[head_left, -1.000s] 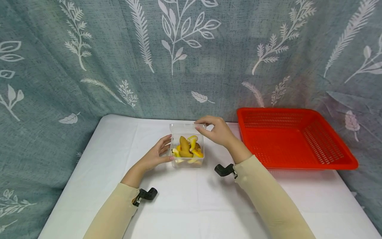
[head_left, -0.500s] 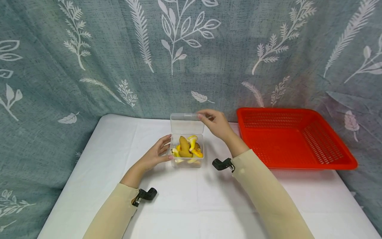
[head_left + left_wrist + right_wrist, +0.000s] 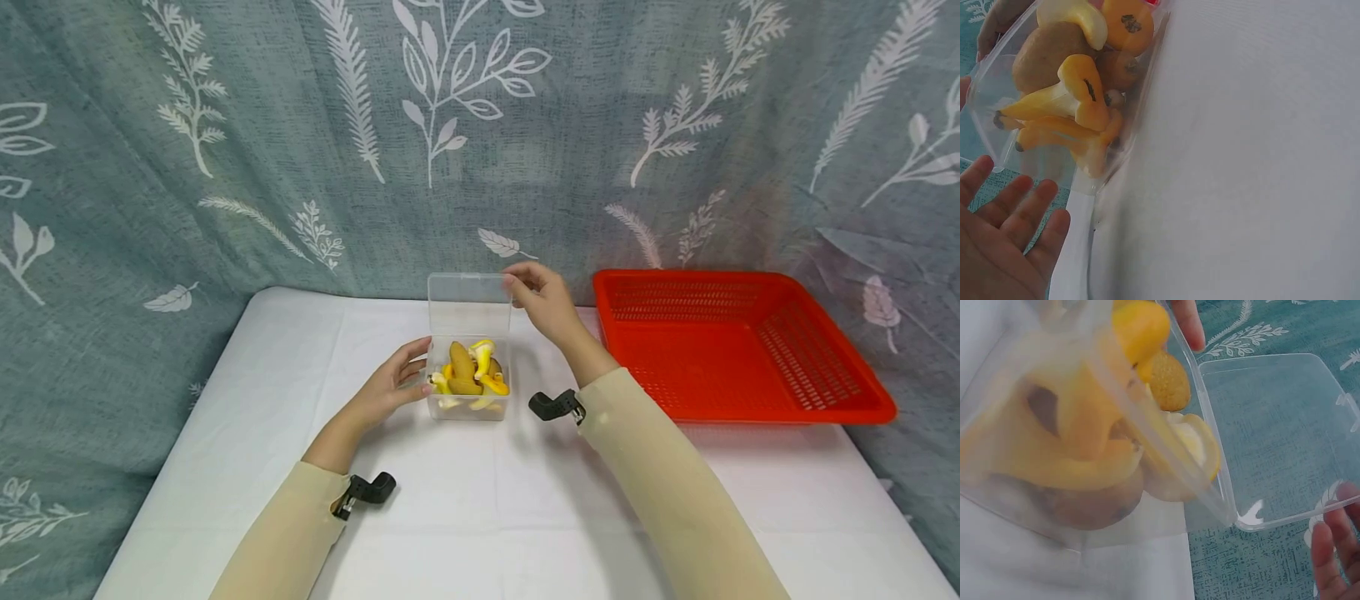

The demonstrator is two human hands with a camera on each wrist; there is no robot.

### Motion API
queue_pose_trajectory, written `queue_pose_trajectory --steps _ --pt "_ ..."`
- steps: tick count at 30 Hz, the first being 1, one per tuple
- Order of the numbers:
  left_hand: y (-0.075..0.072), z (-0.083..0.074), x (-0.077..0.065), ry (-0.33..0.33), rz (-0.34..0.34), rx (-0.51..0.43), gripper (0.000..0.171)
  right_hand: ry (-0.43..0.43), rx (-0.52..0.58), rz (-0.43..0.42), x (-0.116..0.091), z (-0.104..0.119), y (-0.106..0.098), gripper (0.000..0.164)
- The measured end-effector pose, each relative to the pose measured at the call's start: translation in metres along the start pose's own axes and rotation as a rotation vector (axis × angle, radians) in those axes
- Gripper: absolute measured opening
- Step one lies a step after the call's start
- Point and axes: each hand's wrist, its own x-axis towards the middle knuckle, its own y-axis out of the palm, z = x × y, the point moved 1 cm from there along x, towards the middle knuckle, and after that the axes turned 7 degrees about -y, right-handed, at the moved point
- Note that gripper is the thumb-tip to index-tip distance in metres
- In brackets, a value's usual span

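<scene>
Clear box [image 3: 468, 414]: on the white table [image 3: 420, 517], yellow and brown pieces [image 3: 462, 363] inside, lid [image 3: 467, 308] raised.
Left hand [image 3: 386, 385]: spread wide at the box's left side; touching, I cannot tell.
Right hand [image 3: 549, 307]: I pinch the lid's upper right corner.

Grey-grn curtain [image 3: 570, 150] (wht leaf pattern) bhd & either side of wht-covered tbl [image 3: 450, 500].

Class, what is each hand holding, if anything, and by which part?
The right hand holds the clear lid by its upper right corner. The left hand just flanks the left side of the box; no grip shows.
</scene>
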Motion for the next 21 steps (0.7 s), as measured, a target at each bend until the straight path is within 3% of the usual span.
queue_pose_trajectory --steps 5,9,14,21 --pt "0.001 0.002 0.0 -0.001 -0.002 0.0 0.069 0.091 0.065 -0.036 0.007 -0.002 0.002 0.031" --pt "0.0 0.002 0.0 -0.002 -0.004 0.005 0.069 0.174 0.11 -0.074 0.014 -0.019 0.004 0.028" --pt "0.001 0.003 -0.002 -0.003 -0.018 0.007 0.07 0.261 0.161 -0.09 0.017 -0.025 0.007 0.033" --pt "0.002 0.001 -0.006 -0.012 -0.041 0.03 0.066 0.283 0.156 -0.076 0.012 -0.03 0.01 0.034"
